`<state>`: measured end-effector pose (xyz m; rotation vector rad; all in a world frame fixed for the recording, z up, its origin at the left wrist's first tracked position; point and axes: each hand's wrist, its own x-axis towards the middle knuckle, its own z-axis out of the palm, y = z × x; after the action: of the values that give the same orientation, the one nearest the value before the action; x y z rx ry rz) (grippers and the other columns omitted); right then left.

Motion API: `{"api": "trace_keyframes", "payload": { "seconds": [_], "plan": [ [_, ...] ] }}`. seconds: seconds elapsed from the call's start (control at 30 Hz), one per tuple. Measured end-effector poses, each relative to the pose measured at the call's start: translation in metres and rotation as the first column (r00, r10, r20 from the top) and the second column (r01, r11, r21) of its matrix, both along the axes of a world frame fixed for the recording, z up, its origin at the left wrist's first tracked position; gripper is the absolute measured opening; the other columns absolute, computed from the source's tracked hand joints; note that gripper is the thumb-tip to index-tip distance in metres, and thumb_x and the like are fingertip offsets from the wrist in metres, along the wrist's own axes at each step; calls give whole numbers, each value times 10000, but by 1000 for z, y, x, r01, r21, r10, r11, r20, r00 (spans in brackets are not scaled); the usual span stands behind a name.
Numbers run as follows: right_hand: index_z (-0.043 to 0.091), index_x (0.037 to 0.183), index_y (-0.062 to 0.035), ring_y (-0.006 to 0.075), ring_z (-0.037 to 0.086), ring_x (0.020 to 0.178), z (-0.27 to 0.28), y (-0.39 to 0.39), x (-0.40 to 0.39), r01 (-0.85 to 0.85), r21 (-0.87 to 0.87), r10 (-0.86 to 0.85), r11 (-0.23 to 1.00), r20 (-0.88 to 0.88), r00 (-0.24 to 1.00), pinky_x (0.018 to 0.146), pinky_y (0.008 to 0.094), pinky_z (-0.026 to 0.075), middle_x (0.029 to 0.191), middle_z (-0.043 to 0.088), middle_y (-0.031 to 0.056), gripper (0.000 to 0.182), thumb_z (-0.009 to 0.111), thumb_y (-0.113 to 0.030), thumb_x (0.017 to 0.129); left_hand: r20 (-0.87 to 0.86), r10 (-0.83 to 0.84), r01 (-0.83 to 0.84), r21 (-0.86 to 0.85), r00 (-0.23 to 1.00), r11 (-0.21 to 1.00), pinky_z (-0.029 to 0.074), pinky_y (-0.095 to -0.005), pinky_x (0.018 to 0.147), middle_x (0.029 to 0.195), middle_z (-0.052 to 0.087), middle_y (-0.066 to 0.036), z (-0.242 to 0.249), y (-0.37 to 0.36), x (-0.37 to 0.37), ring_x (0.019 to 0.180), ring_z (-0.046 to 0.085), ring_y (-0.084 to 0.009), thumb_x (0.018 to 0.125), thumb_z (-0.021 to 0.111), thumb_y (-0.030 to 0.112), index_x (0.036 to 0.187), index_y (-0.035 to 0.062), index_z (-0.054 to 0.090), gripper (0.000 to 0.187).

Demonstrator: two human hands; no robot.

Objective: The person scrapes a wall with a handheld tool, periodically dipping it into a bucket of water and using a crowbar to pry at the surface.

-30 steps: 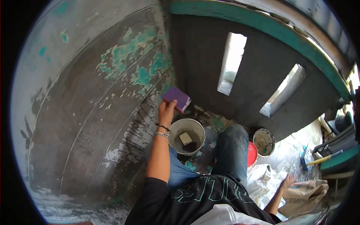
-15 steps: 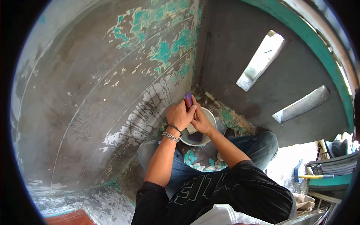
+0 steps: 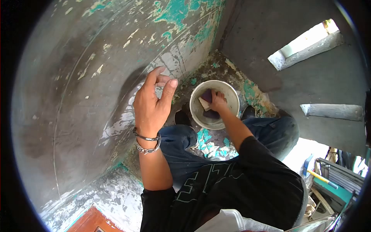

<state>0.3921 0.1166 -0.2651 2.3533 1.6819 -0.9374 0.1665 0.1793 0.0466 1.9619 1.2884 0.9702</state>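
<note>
My right hand (image 3: 219, 101) reaches inside a round white bucket (image 3: 192, 110) on the floor between my feet. Its fingers are closed on a dark purple piece (image 3: 207, 95), flat like a sheet or pad; its kind is hard to make out. Beside it in the bucket lie a cream-coloured block (image 3: 204, 103) and another dark purple piece (image 3: 211, 114). My left hand (image 3: 154, 101), with two bracelets at the wrist, is raised to the left of the bucket, near the wall. It holds nothing, its fingers curved and apart from the thumb.
A curved grey wall (image 3: 96, 77) with peeling turquoise paint rises on my left. The wall on the right (image 3: 278, 89) has slot openings. Paint flakes (image 3: 208, 143) litter the floor around the bucket. A hammer (image 3: 322, 178) with a yellow and blue handle lies at the lower right.
My hands were together on a purple piece above the bucket. Now the left has let go and moved left, opening, while the right has lowered into the bucket. The view has shifted.
</note>
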Motion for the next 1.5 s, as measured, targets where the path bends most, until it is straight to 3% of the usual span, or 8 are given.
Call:
{"api": "trace_keyframes", "payload": {
  "seconds": [0.37,0.43,0.8,0.97,1.13,1.33,1.47,1.5],
  "plan": [
    [637,1204,-86,271,510,1256,-157,-11,4,-393,-347,435,852,49,899,1008,367,431,1330,564,119,554,651,-439,777,-334,-100,138,93,937,986,503,-390,672,906,689,-136,-10,3,12,773,660,-281,846,668,436,1167,26,583,527],
    [651,1180,-121,292,535,1225,-176,10,19,-559,-189,459,807,-395,796,960,373,467,1297,581,142,533,693,-438,753,-335,-110,142,73,936,987,502,-390,671,903,690,-137,-8,3,13,758,660,-284,847,664,441,1164,20,584,533],
    [552,1293,-53,298,593,1091,29,-14,28,-225,-14,207,974,-332,920,917,384,458,1135,643,159,638,586,-516,855,-351,-169,184,9,921,983,505,-406,636,900,688,-154,-2,-1,16,706,655,-317,826,679,408,1142,9,590,517],
    [400,1439,-52,247,573,1076,111,-2,38,338,-67,-135,939,-974,180,979,344,389,1206,616,114,705,543,-505,919,-329,-221,237,9,918,971,513,-395,647,943,689,-168,-1,-2,12,737,666,-318,816,689,414,1146,8,588,533],
    [300,1495,-88,225,446,1253,153,90,20,760,271,23,591,-947,320,1043,340,333,1407,463,117,755,549,-516,925,-329,-252,257,-28,910,966,512,-417,676,941,687,-173,5,-4,16,787,668,-339,817,689,402,1156,3,578,535],
    [220,1526,-179,327,407,1297,115,228,-4,971,-113,-295,212,-954,-47,1074,416,324,1413,437,149,685,476,-486,969,-396,-324,330,-54,859,942,508,-424,720,953,679,-188,-11,3,30,838,659,-354,804,694,405,1181,11,564,561],
    [216,1527,-177,357,422,1255,125,245,-2,991,-10,-373,134,-927,41,1050,458,336,1397,423,178,667,421,-502,981,-395,-378,395,-39,838,918,506,-428,729,951,677,-187,-15,7,31,840,652,-367,802,705,379,1191,16,564,550],
    [230,1523,-168,362,444,1222,145,231,-5,921,370,-312,122,-867,390,1026,456,353,1375,433,191,664,399,-515,983,-380,-390,408,-35,839,912,503,-431,734,950,675,-188,-16,9,31,844,650,-370,807,701,379,1193,12,562,550]
  ]
}}
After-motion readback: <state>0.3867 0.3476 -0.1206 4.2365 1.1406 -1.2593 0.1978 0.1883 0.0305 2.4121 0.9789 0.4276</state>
